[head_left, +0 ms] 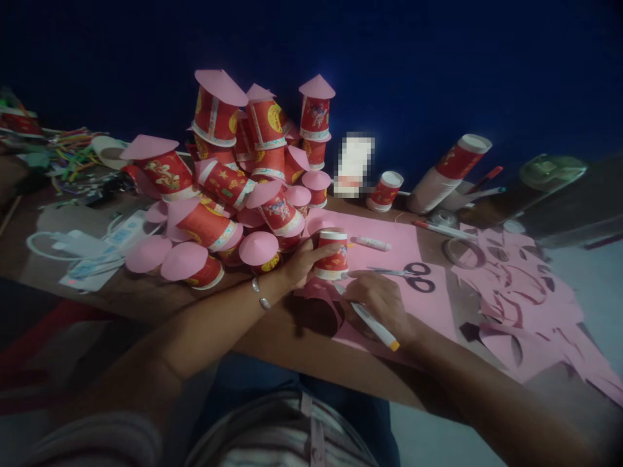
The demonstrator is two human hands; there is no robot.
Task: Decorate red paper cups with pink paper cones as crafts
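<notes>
My left hand (304,263) is closed around a red paper cup (331,254) with printed figures and white bands at its top and bottom. A white marker (372,324) with a yellow-orange end is gripped in my right hand (377,298), its other end pointing at the foot of the cup. Pink paper (433,311) lies beneath both hands. On it, scissors (402,271) with black handles rest just beyond my right hand. Another white marker (374,244) lies to the right of the cup's top.
Several red cups with pink cone roofs (259,250) are piled at the left. A white power strip (111,243) sits beside them. Behind stand a small cup (386,191) and a leaning cup stack (450,168). Pink scraps (525,292) and a tape roll (462,253) lie at right.
</notes>
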